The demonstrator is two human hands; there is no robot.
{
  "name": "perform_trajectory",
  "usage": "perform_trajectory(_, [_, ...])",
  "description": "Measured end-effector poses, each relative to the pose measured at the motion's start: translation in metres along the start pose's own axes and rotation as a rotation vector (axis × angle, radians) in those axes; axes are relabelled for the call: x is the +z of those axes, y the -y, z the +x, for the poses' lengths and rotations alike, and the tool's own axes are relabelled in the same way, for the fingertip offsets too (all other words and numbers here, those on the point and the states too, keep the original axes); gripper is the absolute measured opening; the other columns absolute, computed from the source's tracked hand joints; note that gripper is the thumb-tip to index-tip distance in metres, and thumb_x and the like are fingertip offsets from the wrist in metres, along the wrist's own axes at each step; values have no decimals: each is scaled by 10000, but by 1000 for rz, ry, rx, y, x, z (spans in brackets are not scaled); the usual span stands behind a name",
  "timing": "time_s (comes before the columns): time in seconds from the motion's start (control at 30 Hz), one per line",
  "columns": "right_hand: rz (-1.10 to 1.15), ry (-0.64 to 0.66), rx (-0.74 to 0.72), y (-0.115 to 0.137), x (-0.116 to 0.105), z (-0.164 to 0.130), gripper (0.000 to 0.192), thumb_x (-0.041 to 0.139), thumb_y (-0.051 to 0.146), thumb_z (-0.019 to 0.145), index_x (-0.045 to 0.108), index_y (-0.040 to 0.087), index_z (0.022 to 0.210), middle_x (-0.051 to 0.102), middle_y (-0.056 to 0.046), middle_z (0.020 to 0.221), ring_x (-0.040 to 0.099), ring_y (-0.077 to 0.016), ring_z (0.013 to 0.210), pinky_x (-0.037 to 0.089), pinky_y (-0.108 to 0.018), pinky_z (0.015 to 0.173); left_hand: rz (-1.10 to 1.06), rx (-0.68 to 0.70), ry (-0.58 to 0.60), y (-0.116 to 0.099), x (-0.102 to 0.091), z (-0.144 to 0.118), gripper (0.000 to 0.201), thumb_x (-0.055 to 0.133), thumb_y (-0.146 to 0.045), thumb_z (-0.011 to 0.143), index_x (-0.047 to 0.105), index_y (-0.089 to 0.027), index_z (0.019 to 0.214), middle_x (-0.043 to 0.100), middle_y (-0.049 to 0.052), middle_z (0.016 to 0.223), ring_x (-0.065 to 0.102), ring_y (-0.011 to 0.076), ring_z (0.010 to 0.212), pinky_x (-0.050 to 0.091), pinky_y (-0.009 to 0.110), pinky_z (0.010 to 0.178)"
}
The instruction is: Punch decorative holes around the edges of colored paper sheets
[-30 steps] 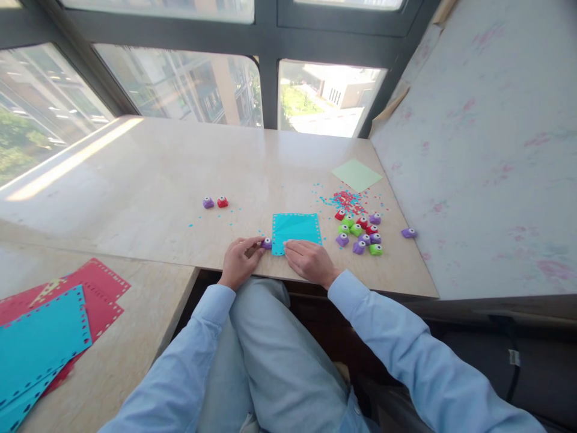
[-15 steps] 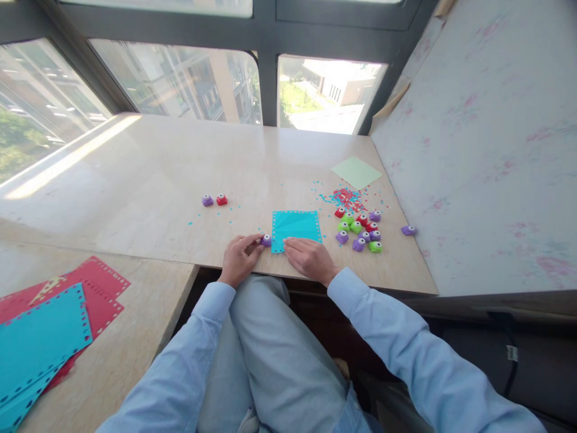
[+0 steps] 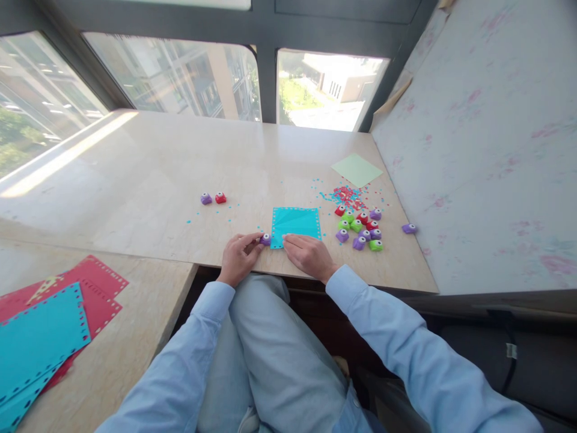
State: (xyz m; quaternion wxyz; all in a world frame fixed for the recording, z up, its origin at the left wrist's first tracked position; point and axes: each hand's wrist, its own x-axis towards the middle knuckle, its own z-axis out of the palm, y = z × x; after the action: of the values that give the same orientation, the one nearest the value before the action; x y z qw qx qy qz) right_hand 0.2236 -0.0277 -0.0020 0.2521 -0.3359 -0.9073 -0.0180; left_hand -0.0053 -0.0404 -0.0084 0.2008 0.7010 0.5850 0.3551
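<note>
Little has shifted since before: left hand still pinches the small purple plastic punch against the turquoise paper square's left edge, while right hand lies flat on its near edge on the bench.

My right hand hides the teal sheet's near edge; stacked sheets run off lower left.

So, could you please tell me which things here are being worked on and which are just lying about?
In use:
- left hand gripping the purple punch
- right hand pressing on the blue sheet

Lying about:
- pile of punches
- two punches
- green sheet
- paper bits
- stacked sheets
</note>
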Motion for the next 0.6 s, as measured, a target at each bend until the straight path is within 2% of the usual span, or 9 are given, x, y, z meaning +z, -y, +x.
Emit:
perform_trajectory(0.23, [39,8,40,-1,0,-1,186,518,161,957,691,167,1027,700,-98,1175,658,-214,1102,536,-337,912,6,1,0,0,0,-1,280,636,-338,854,710,-251,1110,728,38,948,630,204,900,498,351,866])
perform_trajectory(0.6, [-13,13,10,0,1,0,219,484,169,973,697,169,1027,705,-83,1171,657,-206,1101,546,-331,909,2,-3,-11,-2,0,-1,277,645,-331,848,715,-256,1105,723,36,925,633,202,891,506,349,856])
